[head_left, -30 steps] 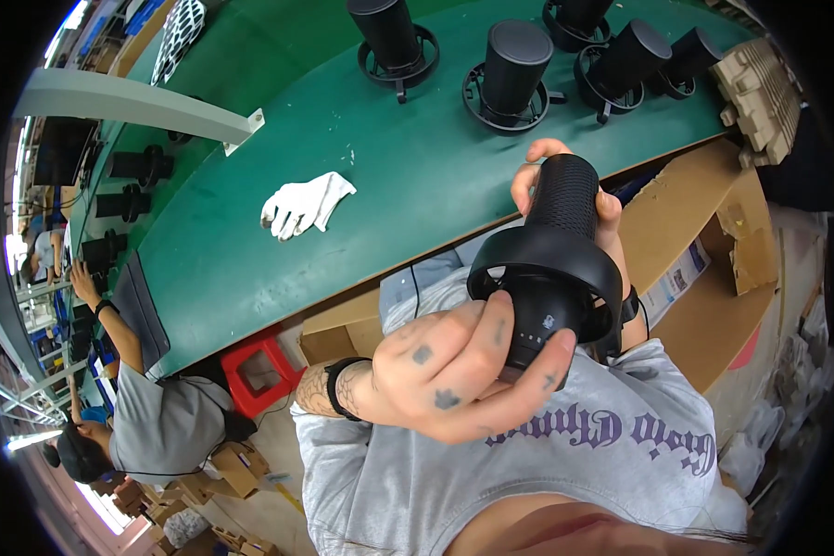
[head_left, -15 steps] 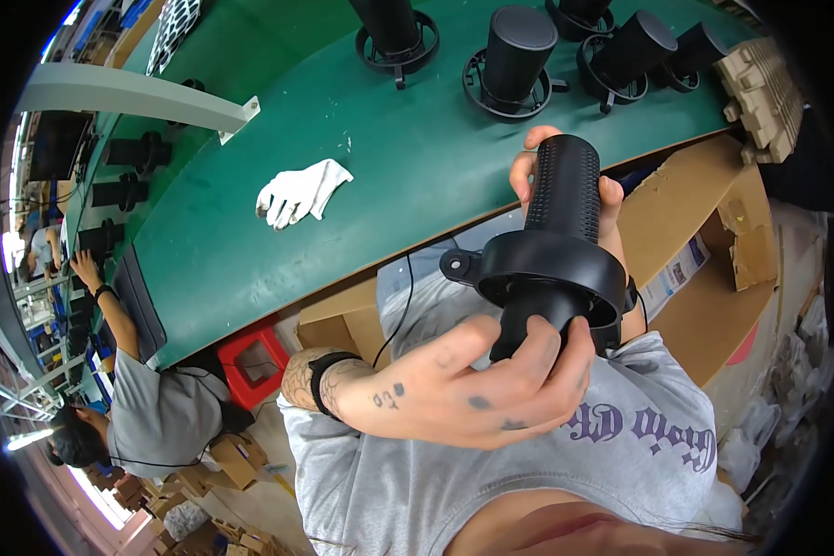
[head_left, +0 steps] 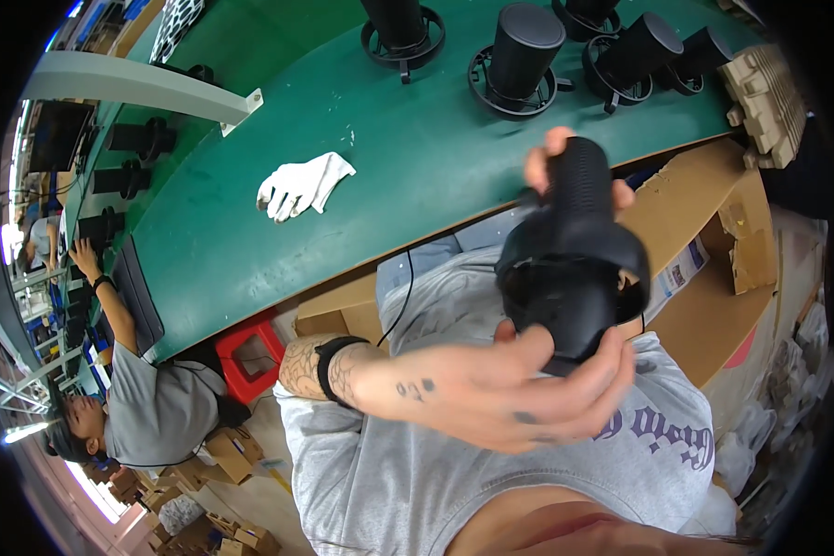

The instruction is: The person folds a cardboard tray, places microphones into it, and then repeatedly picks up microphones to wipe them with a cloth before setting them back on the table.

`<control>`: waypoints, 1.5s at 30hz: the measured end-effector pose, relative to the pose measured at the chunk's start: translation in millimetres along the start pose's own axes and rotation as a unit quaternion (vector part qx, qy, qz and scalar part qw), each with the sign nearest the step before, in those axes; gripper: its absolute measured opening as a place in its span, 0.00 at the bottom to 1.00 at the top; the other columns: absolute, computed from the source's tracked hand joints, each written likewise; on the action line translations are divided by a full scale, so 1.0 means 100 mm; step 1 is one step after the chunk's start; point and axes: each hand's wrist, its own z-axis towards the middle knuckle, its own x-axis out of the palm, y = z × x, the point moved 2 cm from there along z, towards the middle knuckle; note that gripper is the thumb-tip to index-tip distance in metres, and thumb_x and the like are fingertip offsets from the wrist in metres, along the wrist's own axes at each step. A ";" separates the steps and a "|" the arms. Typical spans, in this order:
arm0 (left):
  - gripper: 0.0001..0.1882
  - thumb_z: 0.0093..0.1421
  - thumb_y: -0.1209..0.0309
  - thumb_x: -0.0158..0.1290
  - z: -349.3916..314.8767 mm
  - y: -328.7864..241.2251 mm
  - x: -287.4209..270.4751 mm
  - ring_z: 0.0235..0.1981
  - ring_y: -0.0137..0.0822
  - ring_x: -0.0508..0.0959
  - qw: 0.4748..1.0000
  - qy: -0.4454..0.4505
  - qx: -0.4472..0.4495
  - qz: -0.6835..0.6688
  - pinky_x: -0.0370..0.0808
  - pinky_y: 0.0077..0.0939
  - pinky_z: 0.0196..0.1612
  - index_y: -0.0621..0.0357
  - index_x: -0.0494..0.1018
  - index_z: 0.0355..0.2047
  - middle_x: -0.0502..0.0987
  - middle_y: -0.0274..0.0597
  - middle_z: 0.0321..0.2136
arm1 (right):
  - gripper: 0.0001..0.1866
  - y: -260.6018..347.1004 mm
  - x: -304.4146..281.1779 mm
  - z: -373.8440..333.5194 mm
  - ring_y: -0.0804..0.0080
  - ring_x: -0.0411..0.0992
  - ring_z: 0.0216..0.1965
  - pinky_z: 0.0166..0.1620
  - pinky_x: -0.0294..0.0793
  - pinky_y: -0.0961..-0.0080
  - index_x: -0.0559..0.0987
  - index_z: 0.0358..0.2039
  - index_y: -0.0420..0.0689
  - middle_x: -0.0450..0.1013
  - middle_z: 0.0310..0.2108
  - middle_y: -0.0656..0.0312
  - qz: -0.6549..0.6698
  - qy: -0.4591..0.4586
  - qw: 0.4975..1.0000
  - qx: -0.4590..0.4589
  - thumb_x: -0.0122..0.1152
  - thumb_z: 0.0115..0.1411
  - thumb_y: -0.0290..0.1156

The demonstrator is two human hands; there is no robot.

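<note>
In front of my chest I hold a black cylindrical device [head_left: 579, 246] with a wide ring round its middle, tilted and blurred by motion. My right hand [head_left: 545, 165] grips its narrower, textured upper part from behind; only fingertips show on either side. My left hand [head_left: 491, 389], with a dark wristband, curls its fingers round the smooth rounded lower end below the ring. Most of my right palm is hidden by the device. A white glove [head_left: 304, 187] lies on the green table [head_left: 222, 250], away from both hands.
Several similar black cylinders [head_left: 525, 56] stand in rings along the table's far side. Cardboard boxes [head_left: 704, 222] are at the right under a moulded pulp tray [head_left: 766, 102]. A metal post [head_left: 139, 88] crosses at left. A red stool [head_left: 248, 357] and another person [head_left: 162, 408] are beyond.
The device has turned in my hands, its side lug swinging up from the left of the ring. My left hand has shifted right with the lower end. Both hands keep hold.
</note>
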 end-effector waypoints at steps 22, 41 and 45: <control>0.32 0.27 0.65 0.75 -0.25 0.10 0.17 0.29 0.37 0.76 0.879 -0.188 -0.403 -0.172 0.71 0.23 0.29 0.54 0.70 0.33 0.76 0.48 0.39 | 0.30 0.57 0.02 0.18 0.70 0.67 0.33 0.42 0.70 0.72 0.66 0.51 0.40 0.65 0.43 0.52 0.124 -0.175 0.952 -0.219 0.57 0.52 0.45; 0.16 0.43 0.71 0.62 -0.05 0.00 0.10 0.25 0.28 0.61 0.941 -0.192 -0.252 -0.119 0.82 0.29 0.35 0.42 0.75 0.34 0.76 0.43 0.40 | 0.25 0.50 0.12 0.27 0.68 0.67 0.32 0.47 0.68 0.66 0.70 0.45 0.43 0.68 0.39 0.56 0.096 -0.219 0.942 -0.236 0.52 0.55 0.49; 0.12 0.44 0.69 0.56 0.00 -0.06 0.08 0.25 0.27 0.58 0.953 -0.165 -0.237 -0.092 0.80 0.33 0.43 0.40 0.75 0.32 0.76 0.26 0.39 | 0.28 0.48 0.12 0.25 0.71 0.66 0.33 0.46 0.68 0.70 0.67 0.50 0.43 0.66 0.45 0.54 0.106 -0.265 0.931 -0.230 0.58 0.51 0.44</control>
